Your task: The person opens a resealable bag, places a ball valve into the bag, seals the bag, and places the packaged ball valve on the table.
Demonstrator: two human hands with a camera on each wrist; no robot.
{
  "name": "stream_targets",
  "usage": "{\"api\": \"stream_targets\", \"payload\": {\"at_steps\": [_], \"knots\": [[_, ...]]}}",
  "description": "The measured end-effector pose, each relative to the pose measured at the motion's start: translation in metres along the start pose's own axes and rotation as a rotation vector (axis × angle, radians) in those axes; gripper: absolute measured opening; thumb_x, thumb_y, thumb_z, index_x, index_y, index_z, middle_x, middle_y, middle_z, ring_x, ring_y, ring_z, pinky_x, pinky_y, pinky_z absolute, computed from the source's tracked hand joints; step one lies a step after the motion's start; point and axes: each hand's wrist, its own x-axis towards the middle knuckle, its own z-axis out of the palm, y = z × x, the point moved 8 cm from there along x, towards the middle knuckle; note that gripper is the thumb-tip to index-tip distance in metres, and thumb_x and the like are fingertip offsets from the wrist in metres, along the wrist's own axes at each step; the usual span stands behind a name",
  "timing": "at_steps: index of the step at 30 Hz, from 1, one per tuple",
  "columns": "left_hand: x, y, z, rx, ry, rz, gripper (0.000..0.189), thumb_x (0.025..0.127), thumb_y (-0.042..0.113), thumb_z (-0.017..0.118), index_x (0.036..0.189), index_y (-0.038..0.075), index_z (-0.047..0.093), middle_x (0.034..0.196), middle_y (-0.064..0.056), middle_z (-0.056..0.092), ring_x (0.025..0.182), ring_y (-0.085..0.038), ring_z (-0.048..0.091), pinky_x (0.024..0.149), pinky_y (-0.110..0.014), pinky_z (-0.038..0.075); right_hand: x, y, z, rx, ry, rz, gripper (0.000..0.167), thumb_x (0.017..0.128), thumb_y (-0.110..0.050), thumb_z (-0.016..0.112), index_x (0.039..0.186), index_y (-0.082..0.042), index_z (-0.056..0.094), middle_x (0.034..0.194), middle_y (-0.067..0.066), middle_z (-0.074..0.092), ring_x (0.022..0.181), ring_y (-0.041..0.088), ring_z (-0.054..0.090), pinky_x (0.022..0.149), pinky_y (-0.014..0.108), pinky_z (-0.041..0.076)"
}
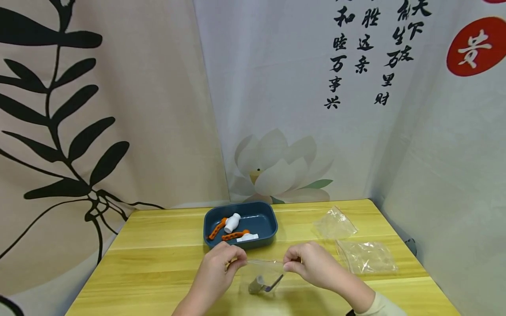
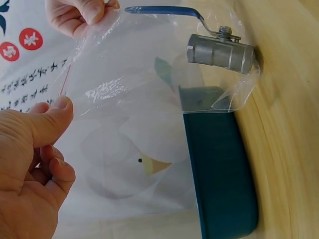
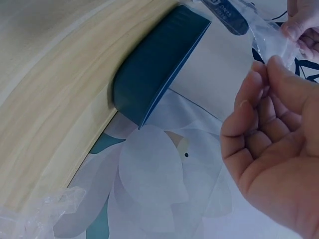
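Note:
Both hands hold up a clear plastic bag point(image 2: 134, 69) by its top edge, above the front middle of the table. My left hand point(image 1: 219, 267) pinches the left corner between thumb and finger. The opposite corner is pinched by my right hand point(image 1: 316, 268), whose other fingers curl in toward the palm in the right wrist view. Inside the bag lies a metal ball valve point(image 2: 219, 53) with a blue lever handle point(image 2: 164, 10). In the head view the valve hangs low in the bag, between the hands.
A dark blue tray point(image 1: 264, 242) stands just behind the hands. In it lie a white valve point(image 1: 232, 223) with an orange handle and another white piece point(image 1: 247, 237) with an orange handle. Two clear bags point(image 1: 367, 258) lie on the right of the wooden table point(image 1: 158, 254). Printed curtains hang behind.

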Motion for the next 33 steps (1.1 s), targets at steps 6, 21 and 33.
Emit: {"api": "stream_targets", "payload": {"at_steps": [6, 21, 33], "knots": [[0.000, 0.002, 0.000, 0.033, -0.010, 0.031, 0.036, 0.070, 0.001, 0.095, 0.086, 0.023, 0.071, 0.081, 0.014, 0.066, 0.074, -0.001, 0.053, 0.065, -0.006, 0.043, -0.002, -0.005, -0.002, -0.026, 0.018, -0.013, 0.014, 0.099, -0.022, 0.078, 0.085, -0.022, 0.075, 0.076, -0.017, 0.067, 0.066, -0.008, 0.050, 0.060, 0.018, 0.048], [-0.014, -0.020, 0.014, -0.153, -0.072, -0.377, 0.032, 0.083, 0.006, 0.090, 0.099, 0.028, 0.074, 0.086, 0.020, 0.065, 0.073, -0.010, 0.053, 0.063, -0.018, 0.047, -0.007, -0.006, 0.003, 0.007, 0.057, 0.014, 0.015, 0.099, -0.019, 0.077, 0.087, -0.024, 0.072, 0.081, -0.019, 0.067, 0.074, -0.007, 0.056, 0.066, 0.020, 0.053], [-0.018, -0.018, 0.018, -0.203, -0.085, -0.445, 0.025, 0.086, 0.012, 0.088, 0.096, 0.030, 0.075, 0.087, 0.018, 0.068, 0.074, -0.004, 0.050, 0.065, -0.019, 0.047, -0.010, -0.015, 0.009, -0.092, 0.155, 0.000, 0.011, 0.096, -0.018, 0.080, 0.089, -0.025, 0.075, 0.090, -0.017, 0.071, 0.082, -0.007, 0.060, 0.072, 0.022, 0.056]]}}
